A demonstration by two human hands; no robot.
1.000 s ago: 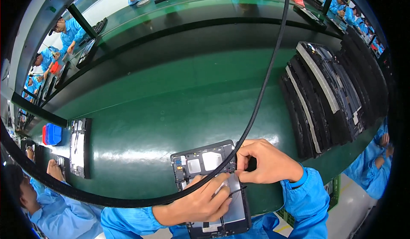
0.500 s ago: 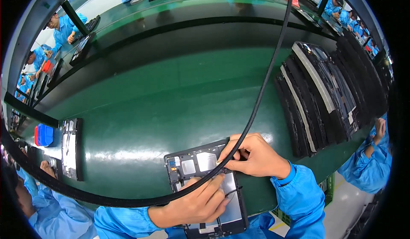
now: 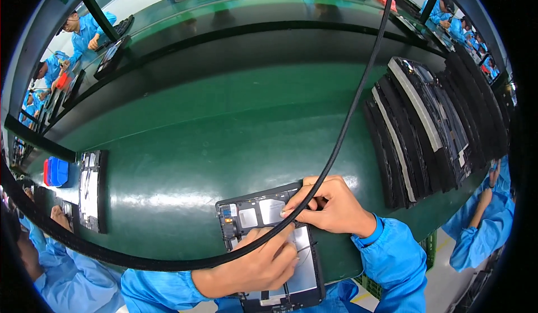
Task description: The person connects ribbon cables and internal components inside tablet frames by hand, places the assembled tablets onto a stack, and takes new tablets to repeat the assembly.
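Note:
An opened tablet-like device point(image 3: 305, 262) with a black frame, silver plates and small inner parts lies at the near edge of the bench, partly over my lap. Across its middle is my left hand point(image 3: 252, 265), its fingers curled and pressed together at the inner parts. My right hand point(image 3: 336, 206) pinches thumb against forefinger at the device's upper right, beside a silver plate. Whatever either hand grips is too small or hidden to name. A thick black cord point(image 3: 361, 83) sweeps in front of the view and covers some of the fingertips.
Stacked black device housings point(image 3: 414, 139) stand at the right of the green bench point(image 3: 190, 145). Another opened device point(image 3: 92, 192) lies at the left, near a blue bin point(image 3: 58, 172) and a red bin point(image 3: 46, 173). Co-workers in blue sit at both sides and across a raised dark ledge point(image 3: 269, 47).
My left fingers have shifted slightly upward, close to the right fingertips. The right hand keeps its pinch with hardly any movement. The co-worker's arm at the right has changed position.

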